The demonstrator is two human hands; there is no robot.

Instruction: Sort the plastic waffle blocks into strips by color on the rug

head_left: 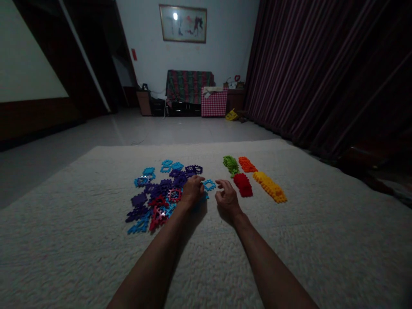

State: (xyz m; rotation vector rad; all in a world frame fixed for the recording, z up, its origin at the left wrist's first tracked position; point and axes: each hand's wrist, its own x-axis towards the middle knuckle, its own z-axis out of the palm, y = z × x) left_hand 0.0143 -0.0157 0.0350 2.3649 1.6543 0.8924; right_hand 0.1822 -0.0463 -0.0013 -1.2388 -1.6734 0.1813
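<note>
On a pale shaggy rug (96, 257) lies a loose pile of flat plastic interlocking pieces (157, 191), blue, purple and a few red. My left hand (193, 191) rests on the pile's right edge with fingers curled down over pieces; what it grips is hidden. Just past its fingers lies a single blue piece (210, 185). My right hand (227, 196) hovers beside it, fingers half curled and apart, nothing in it. To its right lie sorted rows: green (231, 165), orange (247, 164), red (243, 185) and yellow (269, 186).
Beyond the rug is bare grey floor (128, 128). Dark curtains (322, 73) run along the right side. At the far wall stand a covered cabinet (189, 86), a checked box (214, 102) and a framed picture (183, 23). The room is dim.
</note>
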